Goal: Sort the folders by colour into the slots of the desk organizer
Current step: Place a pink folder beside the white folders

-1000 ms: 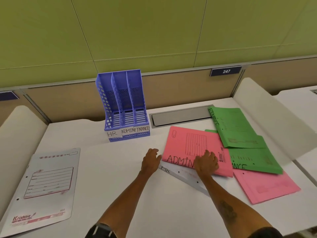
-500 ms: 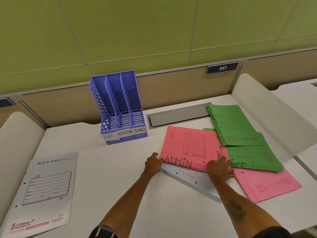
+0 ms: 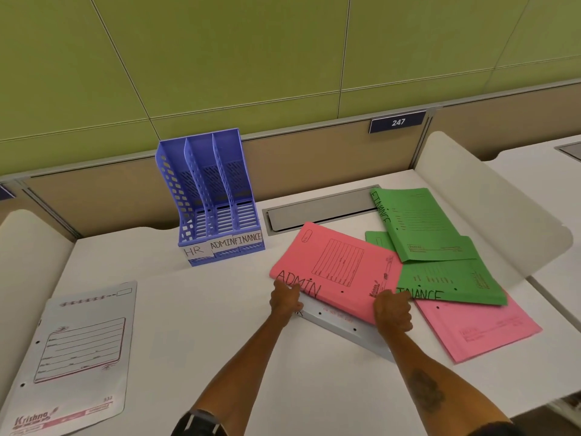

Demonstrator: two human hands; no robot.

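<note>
A blue desk organizer (image 3: 217,196) with three empty slots labelled HR, ADMIN and FINANCE stands at the back of the desk. A pink folder marked ADMIN (image 3: 336,272) lies on a white folder (image 3: 339,322). My left hand (image 3: 284,298) grips the pink folder's near left corner. My right hand (image 3: 393,313) is closed on its near right edge. Two green FINANCE folders lie to the right, one (image 3: 421,225) on top of the other (image 3: 452,283). A second pink folder (image 3: 484,328) lies under them. Another white folder (image 3: 78,354) rests at the left.
A grey cable hatch (image 3: 320,210) is set into the desk behind the folders. White curved dividers (image 3: 490,209) bound the desk on both sides. A partition with a plate reading 247 (image 3: 397,122) runs along the back.
Both hands slid from on top of the pink ADMIN folder to its near edge and closed on it. My right hand moved right, and more of the white folder beneath now shows.
</note>
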